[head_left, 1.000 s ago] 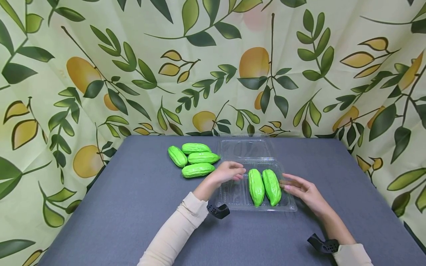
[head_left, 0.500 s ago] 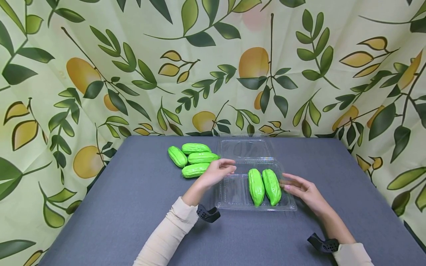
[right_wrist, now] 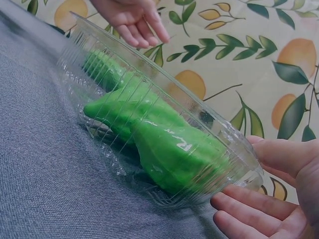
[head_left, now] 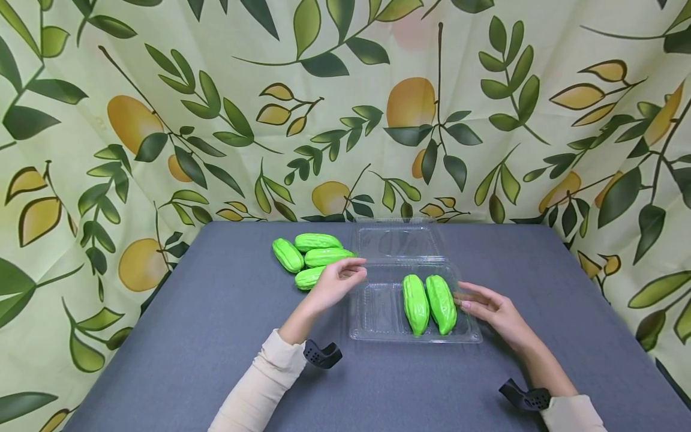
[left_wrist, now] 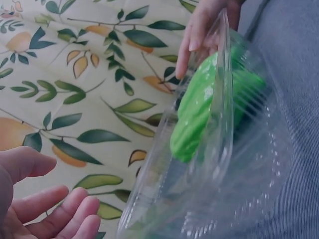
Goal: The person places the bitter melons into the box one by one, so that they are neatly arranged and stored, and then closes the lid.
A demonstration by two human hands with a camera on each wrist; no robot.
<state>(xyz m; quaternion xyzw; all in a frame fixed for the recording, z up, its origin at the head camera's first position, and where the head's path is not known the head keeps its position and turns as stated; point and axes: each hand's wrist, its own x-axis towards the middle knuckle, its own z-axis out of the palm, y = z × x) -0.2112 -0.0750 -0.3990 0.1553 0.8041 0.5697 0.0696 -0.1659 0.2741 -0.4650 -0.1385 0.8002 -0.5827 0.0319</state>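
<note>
My left hand [head_left: 333, 285] hovers between the pile and the clear plastic clamshell container [head_left: 378, 309], loosely bent and holding nothing. In the left wrist view its fingers [left_wrist: 70, 214] are spread apart from the thumb. At the container's right side, my right hand [head_left: 496, 312] holds the rim, with thumb [right_wrist: 284, 154] and fingers on either side of the corner in the right wrist view. Two shiny green bitter melons [head_left: 415, 305] lie side by side in the container's right half. Several more bitter melons [head_left: 318, 242] lie grouped to its left, one partly hidden behind my left hand.
The container's lid [head_left: 396, 241] is folded back flat towards the rear edge of the grey-blue table [head_left: 183, 336]. A cloth printed with leaves and fruit [head_left: 345, 108] hangs directly behind the table and along its sides. Black straps [head_left: 323, 354] sit on both wrists.
My left hand has moved left, away from the melons in the container, and now overlaps the lowest melon of the pile. My right hand and the container have stayed in place.
</note>
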